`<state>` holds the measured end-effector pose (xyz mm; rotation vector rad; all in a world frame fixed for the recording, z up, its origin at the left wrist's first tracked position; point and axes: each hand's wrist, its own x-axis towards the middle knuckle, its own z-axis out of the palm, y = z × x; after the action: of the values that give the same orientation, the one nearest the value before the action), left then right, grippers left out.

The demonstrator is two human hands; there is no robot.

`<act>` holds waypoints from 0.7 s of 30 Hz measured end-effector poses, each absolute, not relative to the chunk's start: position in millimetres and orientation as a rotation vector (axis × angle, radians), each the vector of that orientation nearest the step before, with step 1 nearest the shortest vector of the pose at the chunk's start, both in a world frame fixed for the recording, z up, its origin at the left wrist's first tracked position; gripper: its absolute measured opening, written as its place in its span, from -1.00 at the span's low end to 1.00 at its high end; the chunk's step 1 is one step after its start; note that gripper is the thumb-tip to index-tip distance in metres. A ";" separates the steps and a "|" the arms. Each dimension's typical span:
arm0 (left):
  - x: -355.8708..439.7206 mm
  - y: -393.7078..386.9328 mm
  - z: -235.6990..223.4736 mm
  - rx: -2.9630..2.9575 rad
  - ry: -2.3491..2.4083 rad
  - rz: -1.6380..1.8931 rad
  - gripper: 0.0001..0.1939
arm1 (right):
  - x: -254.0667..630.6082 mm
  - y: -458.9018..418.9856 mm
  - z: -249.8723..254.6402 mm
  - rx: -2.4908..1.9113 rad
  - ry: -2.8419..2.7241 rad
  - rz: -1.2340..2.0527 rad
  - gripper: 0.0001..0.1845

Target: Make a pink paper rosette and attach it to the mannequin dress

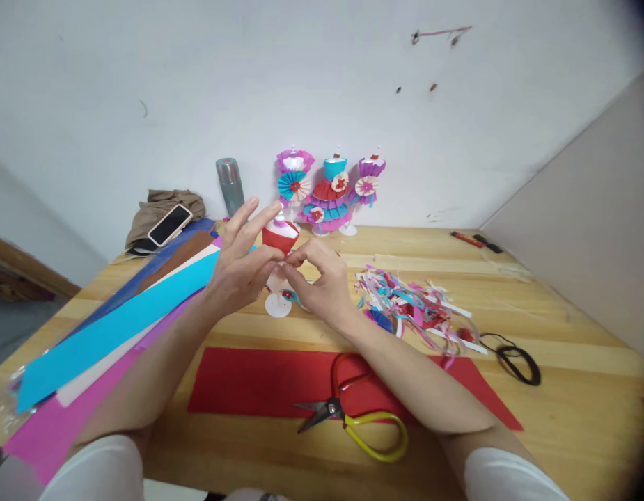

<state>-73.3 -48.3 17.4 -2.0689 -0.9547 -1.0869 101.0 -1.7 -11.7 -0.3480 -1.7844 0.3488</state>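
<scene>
A miniature dress form (280,236) with red paper around its bust stands upright between my hands, its round white base (278,305) on the table. My left hand (243,261) pinches at its waist with thumb and a bent finger, while other fingers stretch upward beside the neck. From the right, my right hand (322,278) holds thumb and forefinger together at the same waist, just under the red paper. Fingers hide the exact bit being gripped. Below the hands, a small flower decoration (289,295) shows near the base.
Scissors (332,407) lie partly open on a red paper strip (264,383) in front. Paper scraps (410,299) and a black cord (520,365) are at right. Coloured sheets (123,323), a phone (170,225) and a flask (230,186) are left. Decorated dress forms (329,191) stand by the wall.
</scene>
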 end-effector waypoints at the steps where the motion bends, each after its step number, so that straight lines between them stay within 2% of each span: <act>1: -73.1 -48.3 17.5 -2.065 -0.953 -1.086 -0.90 | 100.6 -1.5 -12.5 -0.348 -1.781 0.352 -0.82; 6: -71.5 -48.1 16.3 -2.044 -0.975 -1.097 -0.90 | 100.3 0.3 -16.2 -0.304 -1.787 0.316 -0.81; 13: -69.1 -47.7 14.9 -2.047 -0.997 -1.104 -0.90 | 102.9 3.4 -17.1 -0.233 -1.821 -0.016 -0.85; 17: -67.8 -52.3 16.4 -2.070 -0.986 -1.204 -0.83 | 103.7 2.9 -15.7 -0.254 -1.811 0.119 -0.87; 21: -68.9 -57.2 15.9 -2.061 -0.982 -1.257 -0.87 | 104.4 1.5 -13.7 -0.272 -1.809 0.211 -0.84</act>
<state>-68.9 -57.2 15.9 -2.0609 -0.9823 -1.2571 104.4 1.5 -13.7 -0.2717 -1.8095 0.2107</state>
